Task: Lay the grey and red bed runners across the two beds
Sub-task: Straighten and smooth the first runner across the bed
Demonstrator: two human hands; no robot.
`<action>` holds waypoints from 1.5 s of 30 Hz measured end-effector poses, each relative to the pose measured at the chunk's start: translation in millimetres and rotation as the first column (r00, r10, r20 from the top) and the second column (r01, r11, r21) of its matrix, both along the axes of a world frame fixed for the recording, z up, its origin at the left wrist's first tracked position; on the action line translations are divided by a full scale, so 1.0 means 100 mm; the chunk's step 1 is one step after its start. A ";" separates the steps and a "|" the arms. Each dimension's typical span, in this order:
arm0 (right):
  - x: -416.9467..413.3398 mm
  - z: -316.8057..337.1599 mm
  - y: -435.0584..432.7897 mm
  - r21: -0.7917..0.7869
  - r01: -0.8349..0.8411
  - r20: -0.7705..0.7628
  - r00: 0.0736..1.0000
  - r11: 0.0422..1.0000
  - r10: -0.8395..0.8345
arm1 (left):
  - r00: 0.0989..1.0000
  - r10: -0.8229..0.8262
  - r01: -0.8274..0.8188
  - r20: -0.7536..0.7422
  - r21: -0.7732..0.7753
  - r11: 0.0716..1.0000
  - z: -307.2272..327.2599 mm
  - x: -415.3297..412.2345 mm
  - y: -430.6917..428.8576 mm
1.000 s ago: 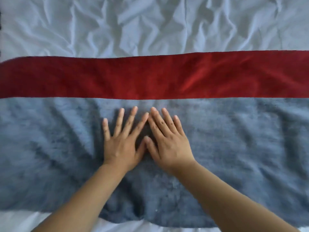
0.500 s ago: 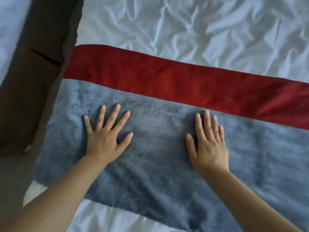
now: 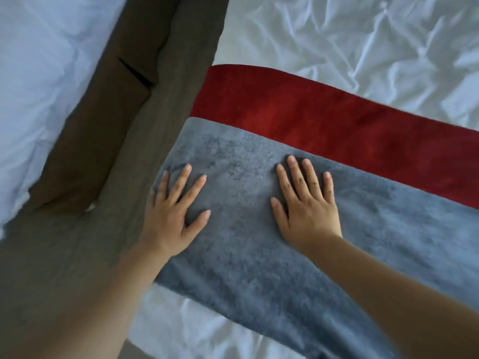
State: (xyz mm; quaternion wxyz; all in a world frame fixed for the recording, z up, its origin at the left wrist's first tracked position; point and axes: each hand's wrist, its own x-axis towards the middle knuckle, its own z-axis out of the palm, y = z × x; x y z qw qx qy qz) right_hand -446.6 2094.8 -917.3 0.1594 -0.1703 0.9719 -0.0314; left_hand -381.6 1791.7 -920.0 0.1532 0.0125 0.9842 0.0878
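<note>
A grey plush bed runner lies flat across a bed with a crumpled white sheet. A red runner lies along its far edge, touching it. My left hand presses flat on the grey runner at its left end, fingers spread, right by the mattress edge. My right hand presses flat on the same runner a hand's width to the right, fingers straight and close to the red band. Both runner ends stop at the bed's left side.
A brown carpeted gap runs between this bed and a second bed with white bedding at the left. A brown bed base shows under that second bed. More white sheet shows below the grey runner.
My hands slid apart and leftward along the grey runner, from its middle to its left end. My view swung left, so the gap and the second bed came into sight.
</note>
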 end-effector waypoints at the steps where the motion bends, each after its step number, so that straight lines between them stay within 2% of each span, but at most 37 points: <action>1: -0.02 0.03 -0.05 0.015 0.006 0.020 1.000 1.000 -0.006 | 1.000 0.006 -0.006 0.007 0.002 1.000 0.01 0.00 0.01; 4: -0.06 0.13 -0.12 0.032 0.020 0.059 0.998 0.999 -0.022 | 0.998 0.060 -0.060 0.007 -0.012 0.998 0.09 -0.08 0.16; 6: -0.08 0.19 -0.11 0.004 0.027 0.042 0.999 1.000 -0.027 | 0.997 0.064 -0.060 -0.050 0.063 0.996 0.16 -0.24 0.35; 9: -0.23 0.23 -0.02 -0.057 0.033 -0.042 0.999 0.998 -0.035 | 0.977 -0.090 0.115 -0.195 0.116 0.987 0.25 -0.73 0.84; 12: -0.44 0.17 0.41 -0.043 0.083 -0.095 0.992 0.996 -0.087 | 0.954 -0.201 0.219 -0.224 0.058 0.974 0.20 -1.20 1.15; 14: -0.52 0.10 0.91 -0.021 0.155 -0.110 0.982 0.988 -0.156 | 0.974 -0.151 0.149 -0.169 -0.029 0.988 0.05 -1.34 0.99; 17: -0.50 0.03 1.51 -0.003 0.259 -0.119 0.959 0.966 -0.257 | 0.991 0.014 -0.021 -0.133 -0.049 0.999 -0.10 -1.33 0.62; 21: -0.50 0.05 1.55 0.014 0.265 -0.078 0.962 0.964 -0.263 | 0.992 0.123 -0.123 -0.006 -0.088 0.989 0.00 -1.38 0.86; 23: -0.48 0.10 1.50 -0.014 0.289 -0.060 0.955 0.957 -0.290 | 0.994 0.108 -0.109 -0.018 -0.066 0.992 0.14 -1.38 1.22; 25: -0.40 0.20 1.53 -0.104 0.313 -0.075 0.944 0.944 -0.322 | 0.990 -0.094 0.092 -0.107 -0.023 0.995 0.30 -1.27 1.71; 28: 0.04 0.32 1.69 -0.150 0.119 -0.207 0.967 0.981 -0.149 | 0.919 -0.320 0.334 -0.229 0.026 0.942 0.43 -0.73 2.53; 31: 1.00 0.23 1.91 -0.166 -0.031 -0.173 0.985 0.986 0.002 | 0.879 -0.460 0.469 -0.125 0.055 0.881 0.35 0.33 3.02; 34: 1.78 0.06 2.33 -0.134 -0.011 -0.126 0.992 0.991 -0.006 | 0.866 -0.497 0.493 -0.049 -0.074 0.867 0.13 1.06 2.80; 38: 1.87 -0.03 2.68 -0.104 0.114 -0.089 0.988 0.988 -0.123 | 0.896 -0.442 0.443 0.047 -0.169 0.880 0.04 1.07 2.45; 42: 1.93 -0.01 2.64 -0.142 0.129 -0.092 0.985 0.981 -0.143 | 0.906 -0.416 0.423 0.076 -0.170 0.890 0.16 1.09 2.57; 45: 1.93 0.06 2.61 -0.155 0.178 -0.110 0.974 0.972 -0.196 | 0.938 -0.346 0.344 -0.005 -0.112 0.932 0.30 1.10 2.81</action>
